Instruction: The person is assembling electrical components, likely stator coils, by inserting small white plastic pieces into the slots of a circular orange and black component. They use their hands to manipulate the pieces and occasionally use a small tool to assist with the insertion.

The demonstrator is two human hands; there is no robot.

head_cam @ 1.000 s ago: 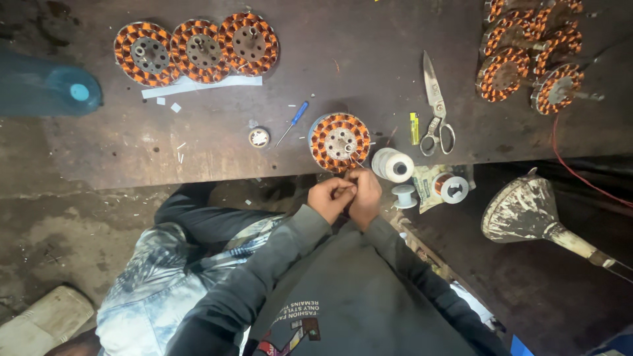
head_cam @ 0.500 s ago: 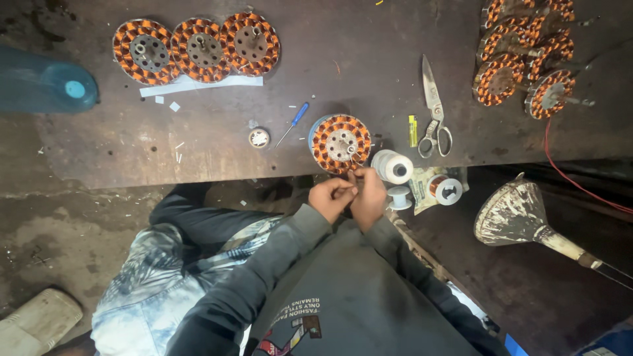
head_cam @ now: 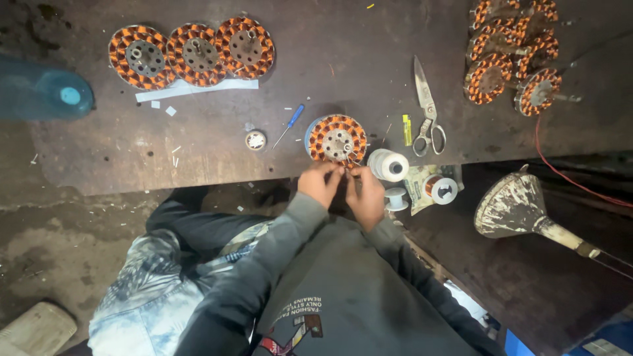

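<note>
Dark scuffed desk [head_cam: 198, 151]; wound stator [head_cam: 337, 138] at its near edge, unmoved since earlier; left hand [head_cam: 321, 183] and right hand [head_cam: 366, 195] remain pinched on its fine wire; scissors [head_cam: 426, 109] beside.

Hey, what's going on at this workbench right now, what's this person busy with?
A person sits at a dark worktable with both hands at its near edge. The left hand and right hand are close together, pinching at the near rim of a round copper-wound coil, apparently working its fine wires. A white thread spool stands just right of the hands, with scissors and a small blue screwdriver nearby. Three similar coils sit in a row at the far left; more are piled at the far right.
</note>
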